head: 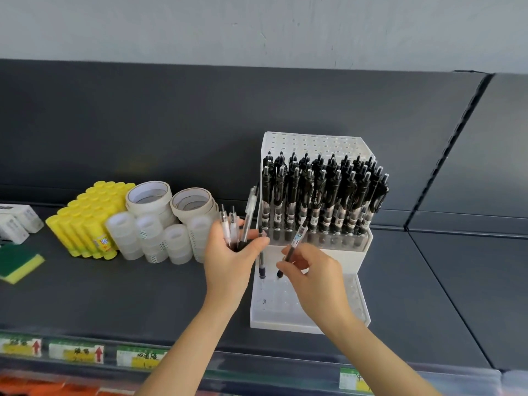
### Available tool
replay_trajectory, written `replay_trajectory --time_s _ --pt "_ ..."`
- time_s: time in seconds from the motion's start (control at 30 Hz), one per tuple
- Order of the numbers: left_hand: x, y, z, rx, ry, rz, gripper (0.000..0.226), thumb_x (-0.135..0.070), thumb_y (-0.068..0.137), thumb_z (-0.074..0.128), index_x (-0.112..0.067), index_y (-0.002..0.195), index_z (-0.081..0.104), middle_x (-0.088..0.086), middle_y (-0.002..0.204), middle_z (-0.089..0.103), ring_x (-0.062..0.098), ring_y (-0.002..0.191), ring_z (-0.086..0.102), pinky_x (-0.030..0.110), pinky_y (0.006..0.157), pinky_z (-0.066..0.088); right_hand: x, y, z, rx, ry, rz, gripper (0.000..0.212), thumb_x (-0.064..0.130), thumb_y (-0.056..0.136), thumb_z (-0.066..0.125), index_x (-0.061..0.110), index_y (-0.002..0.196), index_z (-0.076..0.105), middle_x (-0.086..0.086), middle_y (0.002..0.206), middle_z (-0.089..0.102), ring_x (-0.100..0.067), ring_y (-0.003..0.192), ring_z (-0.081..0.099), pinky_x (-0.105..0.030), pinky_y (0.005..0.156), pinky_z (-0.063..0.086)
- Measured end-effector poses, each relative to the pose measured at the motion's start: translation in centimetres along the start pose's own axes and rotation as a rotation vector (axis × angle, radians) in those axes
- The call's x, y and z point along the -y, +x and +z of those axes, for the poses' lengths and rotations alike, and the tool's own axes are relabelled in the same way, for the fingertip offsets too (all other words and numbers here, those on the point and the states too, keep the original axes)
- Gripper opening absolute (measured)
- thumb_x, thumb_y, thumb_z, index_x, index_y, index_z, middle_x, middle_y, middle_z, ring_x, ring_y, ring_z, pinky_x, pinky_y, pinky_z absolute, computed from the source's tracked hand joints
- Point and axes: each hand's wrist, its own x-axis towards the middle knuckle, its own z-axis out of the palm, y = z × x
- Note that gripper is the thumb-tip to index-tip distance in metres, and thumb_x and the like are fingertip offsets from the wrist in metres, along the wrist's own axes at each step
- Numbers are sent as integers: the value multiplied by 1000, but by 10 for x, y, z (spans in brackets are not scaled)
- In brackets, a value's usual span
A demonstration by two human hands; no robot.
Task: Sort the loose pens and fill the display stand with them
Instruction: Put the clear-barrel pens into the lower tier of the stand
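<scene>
**Single pen poised over the stand's empty lower tier**

The white display stand (353, 257) sits on the dark shelf (128, 287), its stepped back rows packed with upright black click pens (323, 195), clips all facing forward. The very top row and the low front tier (274, 324) show open holes, so to my eye the filling has reached the front section.

The left hand (228, 255) is curled around a bundle of loose pens (233, 227), tips down and tops fanning toward twelve o'clock. It is parked just at the stand's nine o'clock edge, likely as a ready supply within easy reach. The right hand (313, 271) pinches one slim pen (295, 244) between thumb and fingertips. The pen is tilted, with its top leaning toward one o'clock and its dark tip pointing down at the far row of the front tier. That slant looks like aiming for a hole.

Another pen (261, 261) stands nearly upright at that tier's far-left corner, just beside the left thumb. Whether it is seated or gripped, I cannot tell.

Off at nine o'clock, well apart from the stand, lie yellow glue sticks (85, 221) and rolls of tape (150, 195).
</scene>
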Motion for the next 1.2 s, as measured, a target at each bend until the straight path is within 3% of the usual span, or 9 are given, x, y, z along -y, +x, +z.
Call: replay_trajectory --time_s 0.37,0.5,0.6,0.7,0.93,1.07,1.13,1.2 --pt "10 -5 6 -37 212 59 38 -14 70 83 -12 86 48 4 79 64 11 67 58 12 56 45 0 3 5 -47 34 37 16 27 84 72 15 75 66 8 66 66 -3 62 55 -14 55 42" --pt "11 -10 0 -37 188 72 32 -18 76 78 -12 83 48 -1 71 57 4 59 52 12 55 42 2 5 11 -60 -2 41 18 29 84 72 14 75 67 8 67 66 -6 52 50 -17 51 39" --pt "18 -11 -8 -69 155 60 27 -31 89 60 -8 82 49 -3 62 45 8 54 42 20 53 38 2 7 15 -25 -69 57 20 29 85 70 12 76 67 5 69 66 -9 55 49 -27 55 44" --pt "24 -6 -14 -85 163 10 22 -27 94 54 -6 85 51 -4 59 44 13 52 40 26 51 35 0 9 19 32 -191 85 24 31 86 68 9 75 66 -1 70 66 -18 57 50 -35 57 46" --pt "31 -5 -23 -59 170 -58 15 -19 94 56 -8 85 52 -3 63 50 15 55 43 28 53 37 4 8 23 181 -441 77 27 32 89 62 10 75 61 -5 75 63 -25 69 57 -29 57 41" --pt "30 -6 -25 -33 158 -67 16 -18 93 56 -7 84 51 -4 63 52 14 54 41 28 52 36 10 5 12 144 -408 34 11 30 90 62 20 90 65 2 87 67 -18 77 60 -28 64 46" --pt "30 -6 -26 -18 142 -80 16 -18 93 56 -6 83 51 -10 60 52 13 54 40 29 53 35 13 5 5 65 -350 -14 16 28 92 60 19 104 66 4 97 68 -16 80 61 -28 68 47" --pt "30 -8 -26 -1 119 -95 15 -17 92 57 -7 82 52 -8 61 55 13 54 41 31 55 36 15 8 2 9 -320 -71 16 26 94 57 17 102 68 6 94 69 -14 76 61 -27 67 49"
